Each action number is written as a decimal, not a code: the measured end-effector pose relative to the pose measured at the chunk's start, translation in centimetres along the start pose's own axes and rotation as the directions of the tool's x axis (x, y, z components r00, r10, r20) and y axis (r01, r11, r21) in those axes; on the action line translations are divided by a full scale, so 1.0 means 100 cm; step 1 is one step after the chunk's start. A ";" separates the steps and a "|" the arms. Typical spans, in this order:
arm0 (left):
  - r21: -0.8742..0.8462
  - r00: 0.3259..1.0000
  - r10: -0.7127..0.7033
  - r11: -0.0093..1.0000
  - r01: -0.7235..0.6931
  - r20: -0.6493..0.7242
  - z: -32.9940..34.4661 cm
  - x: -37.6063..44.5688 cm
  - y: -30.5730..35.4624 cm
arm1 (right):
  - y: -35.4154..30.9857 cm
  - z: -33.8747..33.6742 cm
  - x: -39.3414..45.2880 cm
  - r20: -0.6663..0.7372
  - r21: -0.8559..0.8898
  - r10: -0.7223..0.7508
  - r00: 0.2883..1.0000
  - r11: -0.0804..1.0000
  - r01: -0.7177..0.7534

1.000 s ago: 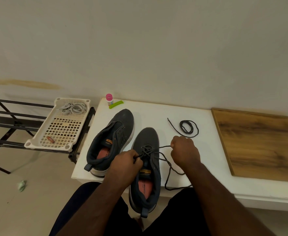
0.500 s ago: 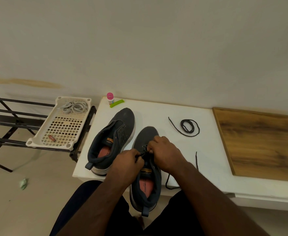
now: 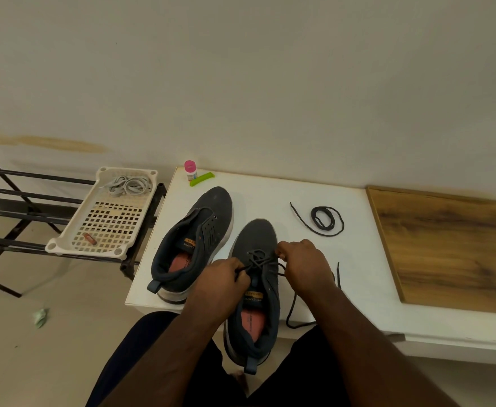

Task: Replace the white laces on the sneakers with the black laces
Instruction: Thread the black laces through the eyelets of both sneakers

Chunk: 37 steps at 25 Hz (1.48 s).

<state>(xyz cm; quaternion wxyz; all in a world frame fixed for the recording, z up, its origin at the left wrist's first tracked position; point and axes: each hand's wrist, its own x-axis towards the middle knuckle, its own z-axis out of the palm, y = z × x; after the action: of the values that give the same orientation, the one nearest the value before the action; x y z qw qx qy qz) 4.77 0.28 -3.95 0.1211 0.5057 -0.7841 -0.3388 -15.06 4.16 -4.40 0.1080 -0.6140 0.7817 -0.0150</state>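
Note:
Two dark grey sneakers sit on the white table (image 3: 270, 195). The left sneaker (image 3: 193, 242) has no lace. The right sneaker (image 3: 255, 304) hangs over the table's front edge and carries a black lace (image 3: 260, 258) through its front eyelets. My left hand (image 3: 223, 277) pinches one strand of that lace at the shoe's left side. My right hand (image 3: 302, 262) pinches the other strand at the right side, and the loose end trails down past the table edge. A second black lace (image 3: 324, 220) lies coiled on the table. The white laces (image 3: 129, 185) lie in a basket.
A white perforated basket (image 3: 105, 227) rests on a black metal rack (image 3: 11, 207) to the left of the table. A small pink-capped bottle (image 3: 191, 170) and a green clip (image 3: 202, 179) stand at the table's back. A wooden board (image 3: 452, 248) lies to the right.
My right hand pulled the lace out to the right a second ago, came back to the eyelets, and now sits at the shoe's right side with the strand. My left hand stayed put.

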 end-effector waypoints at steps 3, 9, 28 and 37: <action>0.003 1.000 -0.012 1.000 0.012 -0.013 -0.001 0.000 -0.002 | 0.011 0.004 0.004 0.031 0.034 0.067 0.997 0.997 -0.068; -0.007 0.999 -0.027 1.000 0.027 -0.022 0.003 -0.002 0.002 | 0.002 -0.006 0.003 0.074 0.520 0.100 0.992 0.845 -0.124; -0.019 0.996 -0.060 0.998 0.059 -0.070 0.008 0.005 0.005 | -0.011 -0.040 0.001 0.176 0.334 -0.134 0.975 0.940 0.069; -0.336 0.971 -0.237 0.912 0.236 0.038 0.004 0.011 -0.005 | -0.028 -0.028 -0.030 0.070 0.894 0.190 0.979 0.425 -0.146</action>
<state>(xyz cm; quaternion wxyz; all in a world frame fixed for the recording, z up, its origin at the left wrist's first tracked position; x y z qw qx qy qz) 4.39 -0.66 -4.71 0.1653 0.5692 -0.6471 -0.4795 -12.28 6.11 -0.76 0.3998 -0.3830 0.7151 -0.4268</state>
